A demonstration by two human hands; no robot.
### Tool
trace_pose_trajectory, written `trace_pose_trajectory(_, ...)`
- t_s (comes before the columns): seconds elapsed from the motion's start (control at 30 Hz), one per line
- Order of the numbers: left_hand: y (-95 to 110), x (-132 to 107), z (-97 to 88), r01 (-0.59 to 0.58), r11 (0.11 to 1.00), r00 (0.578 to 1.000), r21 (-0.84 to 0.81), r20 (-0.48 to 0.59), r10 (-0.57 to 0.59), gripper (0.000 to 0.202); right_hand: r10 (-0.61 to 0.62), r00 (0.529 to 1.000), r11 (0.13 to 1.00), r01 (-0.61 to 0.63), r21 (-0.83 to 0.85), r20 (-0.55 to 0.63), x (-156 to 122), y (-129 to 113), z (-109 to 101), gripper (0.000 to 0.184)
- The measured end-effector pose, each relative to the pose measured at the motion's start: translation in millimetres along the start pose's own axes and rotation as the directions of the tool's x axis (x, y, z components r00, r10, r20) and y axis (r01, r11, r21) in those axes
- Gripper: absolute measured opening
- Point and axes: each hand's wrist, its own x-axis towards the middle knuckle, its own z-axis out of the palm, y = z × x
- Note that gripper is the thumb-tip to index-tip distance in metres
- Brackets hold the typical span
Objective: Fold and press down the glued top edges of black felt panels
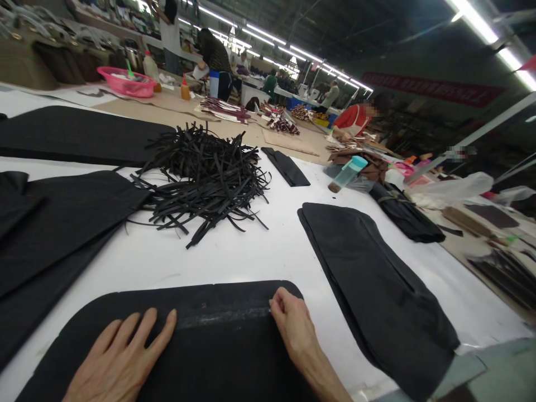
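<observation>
A black panel with rounded corners (218, 357) lies on the white tabletop close in front of me, with a pale, shiny band across its upper part. My left hand (125, 352) rests flat on the panel's left side, fingers spread. At the right end of the band, my right hand (293, 324) has thumb and fingertips pinched together against the surface; whatever is between them is too small to make out. Beyond the panel sits a tangled heap of thin black strips (209, 173). To the right is a stack of black pieces (368, 273).
Large black sheets (62, 218) cover the left side. A small folded black piece (287, 166), a bottle with a turquoise lid (348, 173) and a black bundle (404, 212) lie farther right. A pink basket (128, 82) stands at the back; people work beyond.
</observation>
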Motion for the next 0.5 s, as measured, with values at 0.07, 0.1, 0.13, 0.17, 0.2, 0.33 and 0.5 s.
trace_pose_trajectory(0.07, 1, 4, -2.7, -0.105, 0.989, 0.993, 0.107, -0.045, 0.111, 0.061, -0.021, 0.999, 0.998, 0.019, -0.059, -0.029, -2, -1, 2, 0.021)
trace_pose_trajectory(0.1, 2, 6, -5.3, -0.150, 0.977, 0.985, 0.154, -0.057, 0.160, 0.060, -0.035, 0.998, 0.994, 0.030, -0.101, -0.055, -3, 0, 2, 0.019)
trace_pose_trajectory(0.13, 3, 8, -9.1, -0.178, 0.967, 0.980, 0.185, -0.059, 0.192, 0.059, -0.060, 0.994, 0.988, 0.047, -0.149, -0.088, -4, 0, 3, 0.016)
trace_pose_trajectory(0.17, 5, 10, -13.8, -0.198, 0.958, 0.976, 0.209, -0.045, 0.211, 0.058, -0.105, 0.987, 0.976, 0.079, -0.202, -0.119, -5, 1, 3, 0.012)
trace_pose_trajectory(0.2, 7, 13, -19.1, -0.207, 0.951, 0.976, 0.228, -0.021, 0.218, 0.057, -0.173, 0.975, 0.957, 0.132, -0.258, -0.140, -6, 1, 3, 0.010)
trace_pose_trajectory(0.33, 18, 21, -32.8, -0.221, 0.934, 0.975, 0.282, 0.053, 0.215, 0.057, -0.506, 0.851, 0.811, 0.413, -0.415, -0.143, -13, -5, 3, 0.027)
trace_pose_trajectory(0.5, 28, 24, -28.6, -0.225, 0.921, 0.973, 0.319, 0.123, 0.195, 0.061, -0.695, 0.704, 0.706, 0.629, -0.326, -0.146, -23, -39, 12, 0.035)
